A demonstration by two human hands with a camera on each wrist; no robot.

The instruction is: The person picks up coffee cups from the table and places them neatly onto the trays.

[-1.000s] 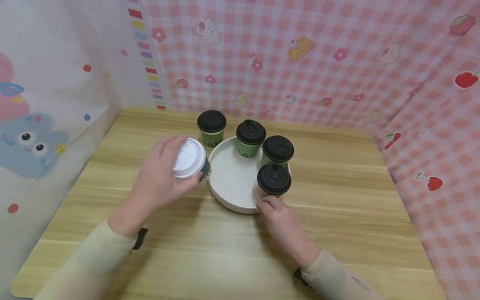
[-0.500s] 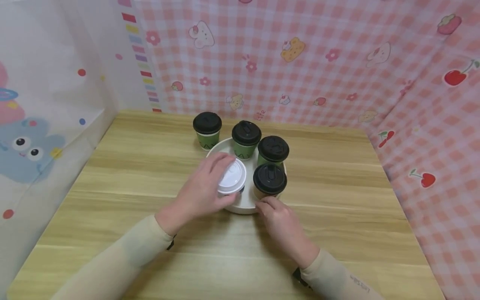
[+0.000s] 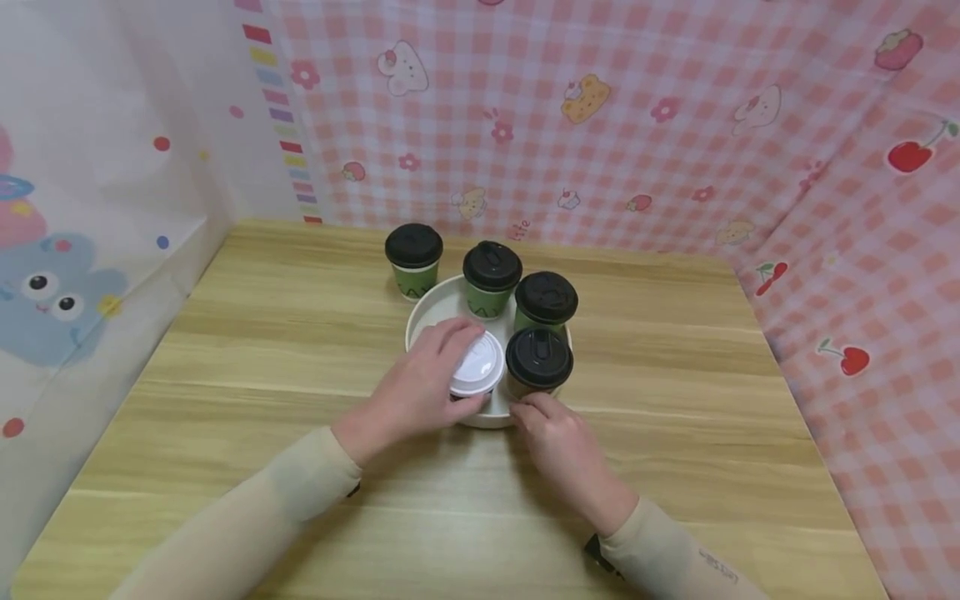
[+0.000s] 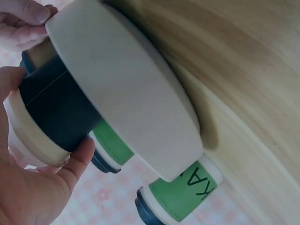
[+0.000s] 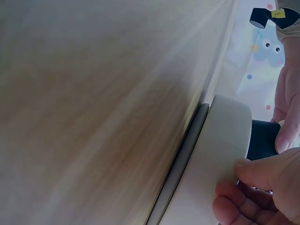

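Observation:
My left hand grips a paper coffee cup with a white lid and dark sleeve, thumb on one side and fingers round the other. The cup stands upright within the front of a round cream tray, its base hidden behind the tray wall. At the tray's front right edge, my right hand pinches the rim, thumb on top. Just beyond those fingers is a brown cup with a black lid. Two green cups with black lids are behind it inside the tray.
Another green coffee cup with a black lid stands on the wooden table, just outside the tray at the back left. Pink checked cloth hangs behind and to the right; a white patterned sheet hangs at the left.
My left hand has carried the white-lidded cup rightward from beside the tray to its front inside, beside the brown cup. The right hand stays at the rim. The head view has shifted slightly.

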